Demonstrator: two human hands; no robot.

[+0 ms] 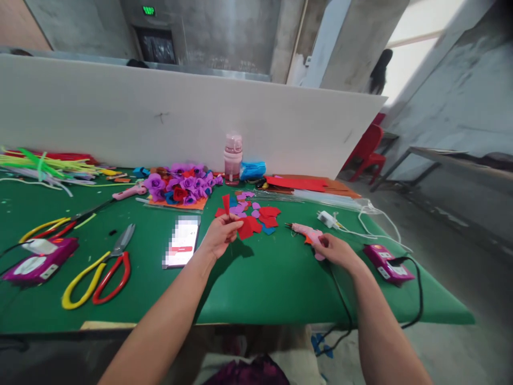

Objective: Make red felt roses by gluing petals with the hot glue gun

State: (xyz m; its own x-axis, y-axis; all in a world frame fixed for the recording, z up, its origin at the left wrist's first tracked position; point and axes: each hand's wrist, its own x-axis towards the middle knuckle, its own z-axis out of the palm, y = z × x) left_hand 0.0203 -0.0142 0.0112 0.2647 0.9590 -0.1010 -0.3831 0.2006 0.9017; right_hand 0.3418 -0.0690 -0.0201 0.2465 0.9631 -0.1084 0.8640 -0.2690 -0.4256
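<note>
Between the thumb and fingers of my left hand [219, 234] is a small red piece [226, 204], held upright above the green table [256, 289]. Just behind and beside it lie loose petal-shaped cutouts in red [269, 213], purple and blue. My right hand [331, 247] is closed on a pink glue gun [308, 233], whose tip points left toward the cutouts. A black cord runs from the gun toward the table's front edge. A phone [183, 241] with a lit screen lies left of my left hand.
Large scissors [107, 272] lie at the left, near a purple power strip [42, 261]. Purple and red flowers [182, 184] and a pink bottle [233, 160] stand at the back. Another purple power strip [388, 264] and a white plug [327, 220] are at the right.
</note>
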